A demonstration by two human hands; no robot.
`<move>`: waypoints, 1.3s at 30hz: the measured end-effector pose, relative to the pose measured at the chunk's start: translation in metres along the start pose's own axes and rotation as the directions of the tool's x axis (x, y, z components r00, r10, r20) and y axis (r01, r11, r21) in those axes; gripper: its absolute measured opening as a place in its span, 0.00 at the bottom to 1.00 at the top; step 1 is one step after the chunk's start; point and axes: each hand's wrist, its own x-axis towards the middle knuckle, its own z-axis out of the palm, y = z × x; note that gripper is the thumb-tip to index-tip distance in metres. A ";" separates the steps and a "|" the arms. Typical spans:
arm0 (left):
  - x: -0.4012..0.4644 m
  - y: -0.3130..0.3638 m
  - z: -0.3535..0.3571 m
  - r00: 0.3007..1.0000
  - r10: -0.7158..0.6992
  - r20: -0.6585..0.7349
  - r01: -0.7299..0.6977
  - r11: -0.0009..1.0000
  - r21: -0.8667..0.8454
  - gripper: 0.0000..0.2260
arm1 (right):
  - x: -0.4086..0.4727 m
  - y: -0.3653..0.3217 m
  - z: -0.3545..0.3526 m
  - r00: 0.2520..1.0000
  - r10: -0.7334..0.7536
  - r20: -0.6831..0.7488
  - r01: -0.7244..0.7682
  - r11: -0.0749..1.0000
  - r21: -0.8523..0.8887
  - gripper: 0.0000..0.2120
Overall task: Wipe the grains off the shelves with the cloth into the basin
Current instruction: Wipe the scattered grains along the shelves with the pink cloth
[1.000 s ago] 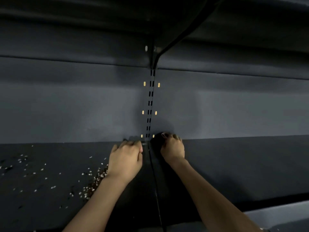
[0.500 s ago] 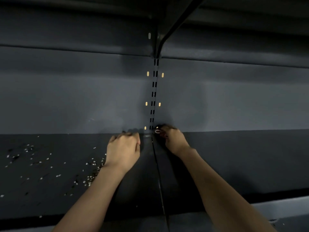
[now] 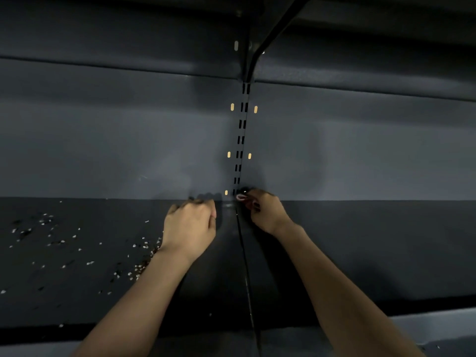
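Note:
Pale grains [image 3: 139, 269] lie scattered over the left part of the dark shelf [image 3: 360, 253], thickest beside my left wrist. My left hand [image 3: 189, 225] rests at the shelf's back edge with its fingers curled under; nothing shows in it. My right hand [image 3: 265, 212] is just right of the shelf seam, fingers curled round a small dark wad [image 3: 243, 189] with a pale bit on it, pressed against the foot of the slotted upright [image 3: 240, 140]. It may be the cloth; I cannot tell. No basin is in view.
A grey back wall [image 3: 103, 150] rises behind the shelf. Another shelf with a bracket [image 3: 278, 29] hangs low overhead. A seam [image 3: 244, 266] runs front to back between my arms. The shelf's pale front lip [image 3: 432, 325] crosses the bottom right.
My right hand has turned left and pushed its fingertips into the foot of the upright. My left hand has stayed at the back edge.

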 end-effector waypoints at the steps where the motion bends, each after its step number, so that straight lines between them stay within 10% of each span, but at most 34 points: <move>1: 0.000 0.000 0.000 1.000 -0.004 0.000 0.004 1.000 0.000 0.07 | -0.001 -0.003 0.000 0.996 -0.018 0.083 0.014 0.999 0.053 0.15; 5: 0.000 -0.001 0.000 1.000 -0.020 -0.005 0.020 1.000 0.006 0.07 | -0.010 -0.015 -0.015 0.969 -0.085 0.230 -0.005 0.931 0.364 0.14; 10: 0.000 -0.005 0.001 0.999 -0.044 -0.019 0.044 0.999 -0.013 0.07 | -0.004 -0.007 -0.008 0.988 0.004 -0.156 0.018 0.990 0.140 0.17; 23: -0.014 -0.024 -0.011 0.991 -0.097 -0.096 0.096 0.995 -0.022 0.06 | -0.027 -0.045 0.021 0.944 -0.192 0.270 0.149 0.974 0.172 0.24; 31: -0.041 -0.058 -0.031 0.985 -0.114 -0.126 0.115 0.993 0.004 0.05 | -0.044 -0.057 0.000 1.000 -0.026 0.014 0.023 0.981 0.194 0.20; 35: -0.055 -0.060 -0.036 0.983 -0.114 -0.147 0.111 0.993 -0.025 0.04 | -0.059 -0.062 0.008 0.976 0.029 0.214 -0.021 0.999 -0.041 0.29; 39: -0.069 -0.062 -0.041 0.982 -0.105 -0.159 0.100 0.994 -0.035 0.04 | -0.074 -0.075 0.005 0.955 -0.013 0.295 -0.022 0.993 0.116 0.26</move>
